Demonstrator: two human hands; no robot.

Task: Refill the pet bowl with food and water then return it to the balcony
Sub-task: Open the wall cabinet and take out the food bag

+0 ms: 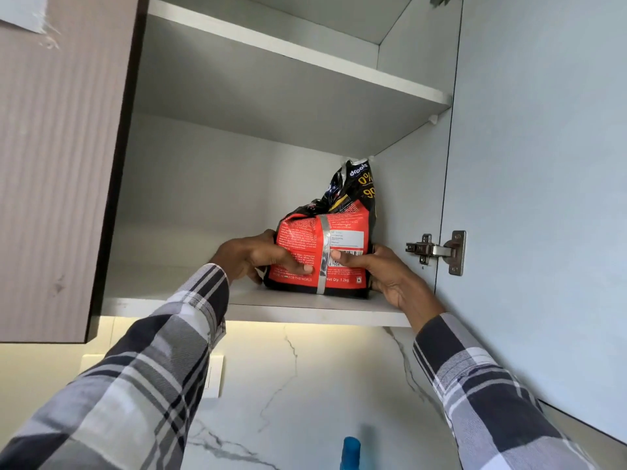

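Both arms raised into cabinet (407, 205); left hand (252, 257) and right hand (381, 271) grasp pet food bag (322, 252) sides, thumbs across front.

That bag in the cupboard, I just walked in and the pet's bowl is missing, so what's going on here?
A person in a plaid shirt is reaching up into an open wall cabinet. Both hands hold a red and black pet food bag that stands on the lower shelf: the left hand on its left side, the right hand on its right, thumbs across the front. The bag's top is crumpled. No bowl is in view.
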